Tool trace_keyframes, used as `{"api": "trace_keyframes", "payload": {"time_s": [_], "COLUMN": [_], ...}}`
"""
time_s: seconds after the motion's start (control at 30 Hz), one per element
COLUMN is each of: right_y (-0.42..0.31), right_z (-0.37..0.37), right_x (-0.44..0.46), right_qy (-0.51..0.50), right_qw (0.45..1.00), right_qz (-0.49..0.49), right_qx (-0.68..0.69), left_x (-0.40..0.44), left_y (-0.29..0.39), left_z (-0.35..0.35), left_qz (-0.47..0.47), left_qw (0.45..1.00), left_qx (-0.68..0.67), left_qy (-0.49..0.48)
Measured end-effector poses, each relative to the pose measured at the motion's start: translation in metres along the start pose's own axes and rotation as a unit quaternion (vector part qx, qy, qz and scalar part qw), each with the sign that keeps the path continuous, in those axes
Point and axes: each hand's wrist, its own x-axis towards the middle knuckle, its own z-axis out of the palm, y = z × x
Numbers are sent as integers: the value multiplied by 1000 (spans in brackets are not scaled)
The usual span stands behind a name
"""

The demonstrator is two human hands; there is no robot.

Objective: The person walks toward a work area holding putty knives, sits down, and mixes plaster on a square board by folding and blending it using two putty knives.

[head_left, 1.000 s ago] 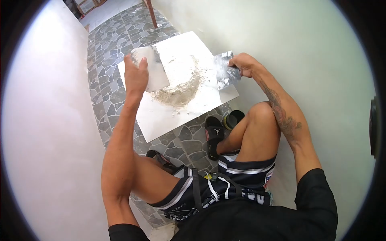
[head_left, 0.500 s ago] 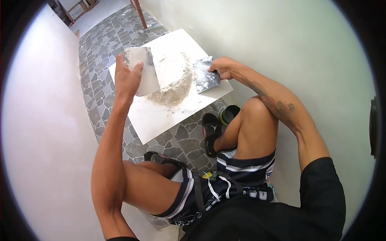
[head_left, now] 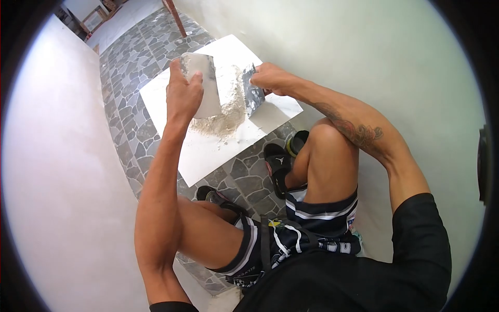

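My left hand [head_left: 185,92] grips a wide, flat scraper [head_left: 206,88] smeared with pale residue, its thumb pressed on the near face. Opposite it, my right hand [head_left: 269,79] is closed on a second flat scraper, a putty knife [head_left: 253,92] with white patches on its dark blade. Between and below the two blades lies a heap of off-white powder [head_left: 221,122], partly hidden by the left scraper. The powder rests on a white board [head_left: 197,166] on the floor.
Grey stone-pattern tiles [head_left: 125,99] surround the board. Pale walls rise at the left [head_left: 57,171] and right [head_left: 410,67]. A dark round container [head_left: 297,143] stands beside my right foot in a black slide [head_left: 278,164]. A brown post [head_left: 175,18] stands farther back.
The left scraper has moved right and slightly up, closer to the other blade. My right hand has shifted left, and its putty knife has turned to a steeper, more edge-on angle.
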Motion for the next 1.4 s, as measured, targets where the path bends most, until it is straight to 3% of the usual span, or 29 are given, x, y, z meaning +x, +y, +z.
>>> {"api": "trace_keyframes", "payload": {"time_s": [0.5,0.6,0.7,0.9,1.1,1.2,1.4], "right_y": [-14,-22,-10,8,-2,-42,-39], "right_z": [-9,-34,-61,-71,-59,-39,-22], "right_x": [17,11,33,83,94,45,53], "right_qy": [-4,61,107,99,53,26,-5], "right_qw": [998,998,990,990,992,972,974], "right_qz": [-39,-12,73,96,24,21,-53], "right_qx": [-56,10,-56,7,-112,-231,-222], "left_x": [9,11,11,5,12,16,16], "left_y": [12,8,-2,-7,-6,-8,0], "left_z": [2,-5,-11,-22,-22,-17,-9], "left_qz": [0,-10,-24,-13,-49,-40,-35], "left_qw": [997,998,999,998,999,999,998], "left_qx": [78,66,45,52,1,11,40], "left_qy": [-9,2,6,22,21,20,18]}}
